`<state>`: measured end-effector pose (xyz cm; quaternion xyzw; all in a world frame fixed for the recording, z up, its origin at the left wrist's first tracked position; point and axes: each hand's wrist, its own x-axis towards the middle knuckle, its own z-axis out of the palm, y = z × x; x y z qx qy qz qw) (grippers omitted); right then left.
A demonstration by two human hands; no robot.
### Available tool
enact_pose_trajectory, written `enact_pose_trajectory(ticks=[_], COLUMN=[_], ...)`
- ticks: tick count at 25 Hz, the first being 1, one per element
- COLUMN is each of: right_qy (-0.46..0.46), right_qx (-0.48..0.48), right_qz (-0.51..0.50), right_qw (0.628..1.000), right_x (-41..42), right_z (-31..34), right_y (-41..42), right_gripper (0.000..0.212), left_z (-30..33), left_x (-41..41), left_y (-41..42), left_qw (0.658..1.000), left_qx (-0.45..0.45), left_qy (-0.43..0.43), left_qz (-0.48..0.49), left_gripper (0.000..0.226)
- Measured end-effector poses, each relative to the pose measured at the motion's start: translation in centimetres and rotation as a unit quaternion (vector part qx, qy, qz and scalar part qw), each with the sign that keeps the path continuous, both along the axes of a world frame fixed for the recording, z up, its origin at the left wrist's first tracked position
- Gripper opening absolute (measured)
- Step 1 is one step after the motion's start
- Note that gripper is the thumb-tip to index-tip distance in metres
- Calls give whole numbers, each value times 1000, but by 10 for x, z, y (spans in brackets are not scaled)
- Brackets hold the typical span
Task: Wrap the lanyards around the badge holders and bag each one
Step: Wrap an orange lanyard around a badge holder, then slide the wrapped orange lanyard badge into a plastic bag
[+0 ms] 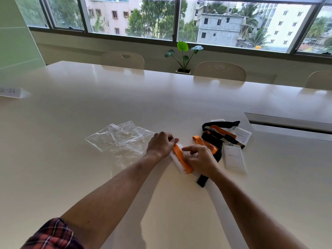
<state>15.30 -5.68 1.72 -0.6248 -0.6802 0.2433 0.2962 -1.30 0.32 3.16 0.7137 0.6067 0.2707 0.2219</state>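
A white badge holder lies on the table in front of me with an orange lanyard laid across it. My left hand grips the holder's far end, its thumb on the orange strap. My right hand rests on the holder's right side and pinches the strap, hiding that part. To the right lies a tangle of black and orange lanyards with more badge holders. Several clear plastic bags lie to the left.
The white table has a recessed cable slot at the right. A small potted plant and chairs stand at the far edge. A paper sign sits at the far left.
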Motion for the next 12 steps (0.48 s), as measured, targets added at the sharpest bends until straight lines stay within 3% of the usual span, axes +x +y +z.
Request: enact_pose_trajectory(ticks=[6, 12], right_qy=[9, -12], right_qx=[30, 113], right_qz=[-3, -10], right_qw=[999, 993], right_x=[-1, -21], right_z=[2, 13], right_y=[2, 9], right_gripper=[33, 26], left_z=[7, 13], left_x=[-5, -41], left_y=[-4, -2], left_qw=[1000, 997], left_qx=[-4, 48], left_qy=[-23, -6], left_qz=[19, 57], left_gripper=[45, 24])
